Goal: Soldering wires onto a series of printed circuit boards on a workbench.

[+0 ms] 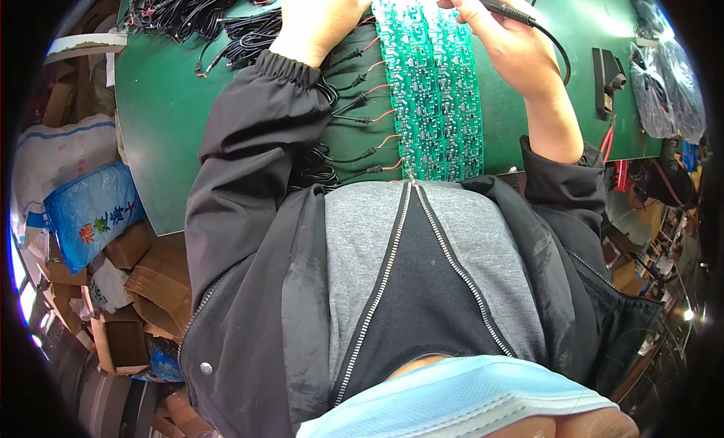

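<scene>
Right hand, closed around a soldering iron; left hand steadies the green circuit-board strip, fingers hidden, at the bench's near edge. Keep strip pinned.

Down on the floor to the person's left lies a blue plastic bag, shiny and crumpled, with a few coloured printed characters on its face. Just behind it sits a large white sack with a thin blue stripe. Flattened and torn brown cardboard boxes are piled below and around the blue bag. At the far right end of the bench, clear plastic bags hold something dark, too blurred to tell. More brown cartons stand on the floor at the right.
</scene>
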`<state>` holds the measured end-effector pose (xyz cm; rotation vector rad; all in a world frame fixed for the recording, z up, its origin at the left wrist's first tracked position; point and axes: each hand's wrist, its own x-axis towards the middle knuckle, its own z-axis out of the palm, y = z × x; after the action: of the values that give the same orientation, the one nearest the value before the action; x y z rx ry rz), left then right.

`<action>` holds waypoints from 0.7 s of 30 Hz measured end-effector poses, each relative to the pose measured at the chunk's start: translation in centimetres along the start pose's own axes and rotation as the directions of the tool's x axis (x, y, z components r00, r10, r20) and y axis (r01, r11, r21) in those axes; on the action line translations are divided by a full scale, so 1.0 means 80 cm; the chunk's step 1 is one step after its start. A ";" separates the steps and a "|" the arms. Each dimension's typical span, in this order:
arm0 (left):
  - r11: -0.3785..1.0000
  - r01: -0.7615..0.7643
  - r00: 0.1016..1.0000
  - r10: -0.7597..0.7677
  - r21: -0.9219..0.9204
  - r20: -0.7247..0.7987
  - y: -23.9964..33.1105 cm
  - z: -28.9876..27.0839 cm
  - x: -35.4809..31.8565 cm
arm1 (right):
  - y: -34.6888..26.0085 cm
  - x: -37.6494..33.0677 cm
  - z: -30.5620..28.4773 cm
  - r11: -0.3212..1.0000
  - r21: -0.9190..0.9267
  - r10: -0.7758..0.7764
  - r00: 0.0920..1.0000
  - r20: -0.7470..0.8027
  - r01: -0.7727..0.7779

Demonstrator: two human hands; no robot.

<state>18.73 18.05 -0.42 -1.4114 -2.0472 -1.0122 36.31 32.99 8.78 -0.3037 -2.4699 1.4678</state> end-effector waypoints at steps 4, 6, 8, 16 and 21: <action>0.999 0.037 0.998 -0.038 0.021 0.042 0.001 -0.002 0.003 | 0.006 0.003 -0.002 0.998 0.057 0.035 0.999 -0.029 -0.034; 0.999 0.031 0.999 -0.031 0.011 0.028 0.002 -0.001 0.004 | 0.014 0.002 -0.002 0.994 0.092 0.056 0.997 -0.048 -0.052; 0.998 0.047 0.996 -0.049 0.033 0.068 0.001 -0.001 0.002 | 0.023 0.002 0.000 0.986 0.166 0.019 0.997 -0.073 -0.006; 0.997 0.049 0.998 -0.052 0.057 0.047 0.005 -0.011 0.003 | 0.020 0.002 -0.001 0.990 0.138 0.010 0.998 -0.062 -0.001; 0.998 0.048 0.998 -0.050 0.047 0.045 0.004 -0.007 0.003 | 0.023 0.001 -0.001 0.990 0.141 0.018 0.998 -0.068 -0.008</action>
<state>18.95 17.84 0.17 -1.3796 -2.1335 -0.9547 36.39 33.94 7.23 -0.3372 -2.3016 1.5991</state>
